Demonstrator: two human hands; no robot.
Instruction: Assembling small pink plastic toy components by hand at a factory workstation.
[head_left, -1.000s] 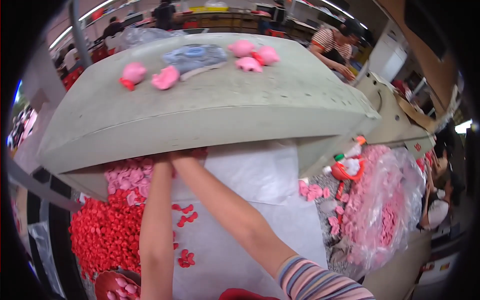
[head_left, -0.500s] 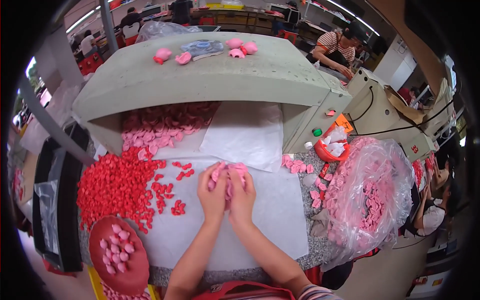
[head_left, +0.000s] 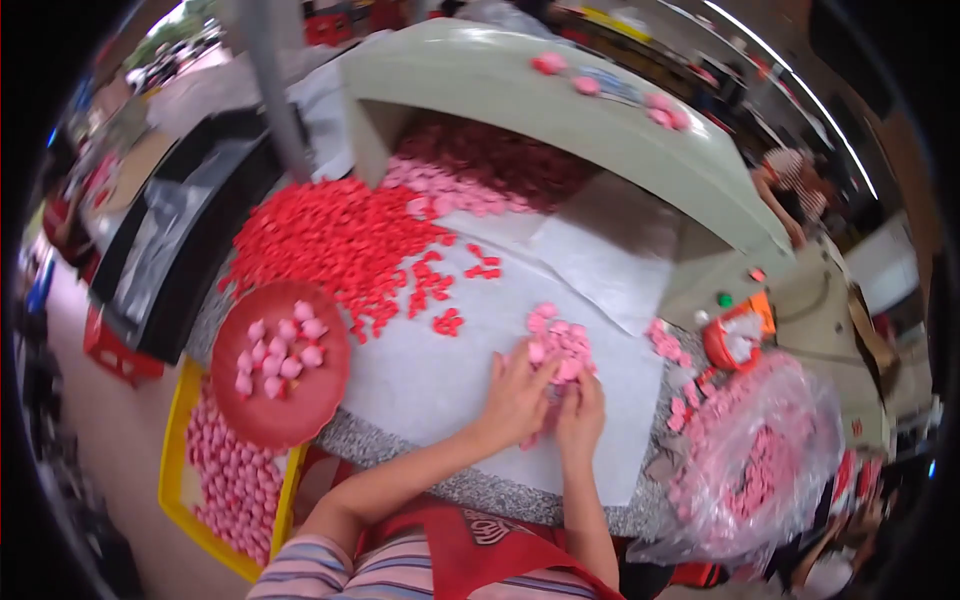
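A loose heap of small pink moulded pieces (head_left: 563,343) lies on the white sheet, just beyond my fingers. On its near left side my left hand (head_left: 517,398) rests with fingers apart and fingertips touching the pieces. My right hand (head_left: 580,412) is at the near right side, its fingers loosely bent against the heap and not wrapped round a piece. A few more pink bits show between and below my hands, partly hidden by them. To the left spreads a big pile of small red pieces (head_left: 325,240), with little clusters at its edge.
A red bowl (head_left: 240,410) of pink and red assembled pieces stands at the left, above a yellow crate (head_left: 180,490) full of similar ones. A grey-green hooded machine (head_left: 590,110) arches over the back. A clear bag (head_left: 800,480) of pink pieces and an orange-red cup (head_left: 716,345) sit at right.
My view has swung left, bringing the yellow crate into sight. My hands were cupped round a clump of pink pieces; now the clump lies spread on the sheet and my hands have loosened.
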